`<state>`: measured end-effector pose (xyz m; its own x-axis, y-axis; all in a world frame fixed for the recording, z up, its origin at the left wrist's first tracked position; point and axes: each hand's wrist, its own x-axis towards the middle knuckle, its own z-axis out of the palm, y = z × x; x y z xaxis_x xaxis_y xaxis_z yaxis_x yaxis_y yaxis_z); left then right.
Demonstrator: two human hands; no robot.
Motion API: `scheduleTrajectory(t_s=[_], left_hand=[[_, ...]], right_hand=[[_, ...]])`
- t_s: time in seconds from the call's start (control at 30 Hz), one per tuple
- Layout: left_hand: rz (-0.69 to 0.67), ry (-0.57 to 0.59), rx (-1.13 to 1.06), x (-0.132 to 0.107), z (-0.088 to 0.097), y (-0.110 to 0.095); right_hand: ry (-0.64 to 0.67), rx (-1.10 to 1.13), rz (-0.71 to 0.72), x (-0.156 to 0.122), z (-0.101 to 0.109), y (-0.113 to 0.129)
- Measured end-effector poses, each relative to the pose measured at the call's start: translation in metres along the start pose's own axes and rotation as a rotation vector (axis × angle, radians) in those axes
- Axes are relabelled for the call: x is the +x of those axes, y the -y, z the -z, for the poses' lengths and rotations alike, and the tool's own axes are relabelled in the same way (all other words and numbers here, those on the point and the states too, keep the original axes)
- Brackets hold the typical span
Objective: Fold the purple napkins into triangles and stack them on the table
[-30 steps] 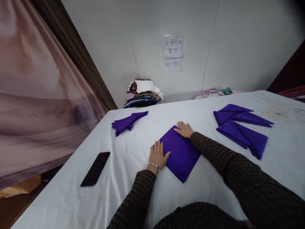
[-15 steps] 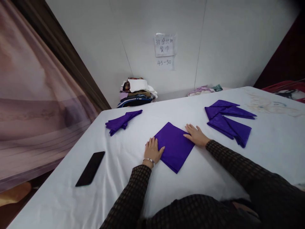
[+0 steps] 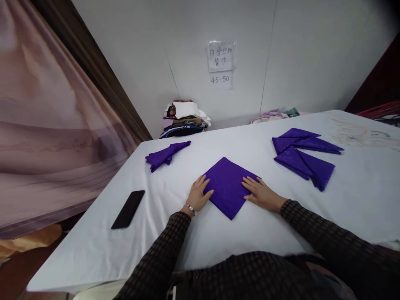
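A purple cloth napkin (image 3: 227, 187), folded into a flat square, lies on the white tablecloth (image 3: 206, 246) with one corner towards me. On its left corner rests my left hand (image 3: 199, 195), fingers spread flat and a bracelet at the wrist. My right hand (image 3: 261, 194) lies flat over the right corner, fingers stretched out onto the cloth. To the left, a folded purple napkin (image 3: 165, 155) sits near the far edge. Two more folded purple napkins (image 3: 308, 143) lie at the right, the nearer one (image 3: 306, 166) touching the other.
A black phone (image 3: 128, 209) lies on the left part of the table. Behind the table are a stack of clothes (image 3: 186, 118) and a pinkish cloth pile (image 3: 271, 116). Handwritten paper (image 3: 221, 58) is on the wall. A pink curtain (image 3: 62, 137) hangs at the left.
My right hand has slid from the upper right edge down and towards me over the right corner. My left hand stays on the left corner. The view has shifted slightly.
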<state>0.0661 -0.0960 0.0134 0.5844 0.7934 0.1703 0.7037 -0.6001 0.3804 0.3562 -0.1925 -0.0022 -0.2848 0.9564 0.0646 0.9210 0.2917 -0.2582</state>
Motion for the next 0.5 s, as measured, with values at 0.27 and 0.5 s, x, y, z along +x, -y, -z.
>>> scheduleTrajectory(t_s=[0.27, 0.5], left_hand=[[-0.372, 0.064, -0.001, -0.033, 0.006, -0.010], [-0.349, 0.005, 0.070, -0.024, -0.003, -0.013]], right_hand=[[-0.045, 0.079, 0.066, -0.005, -0.001, 0.015], [0.064, 0.218, 0.275, -0.012, 0.000, 0.054]])
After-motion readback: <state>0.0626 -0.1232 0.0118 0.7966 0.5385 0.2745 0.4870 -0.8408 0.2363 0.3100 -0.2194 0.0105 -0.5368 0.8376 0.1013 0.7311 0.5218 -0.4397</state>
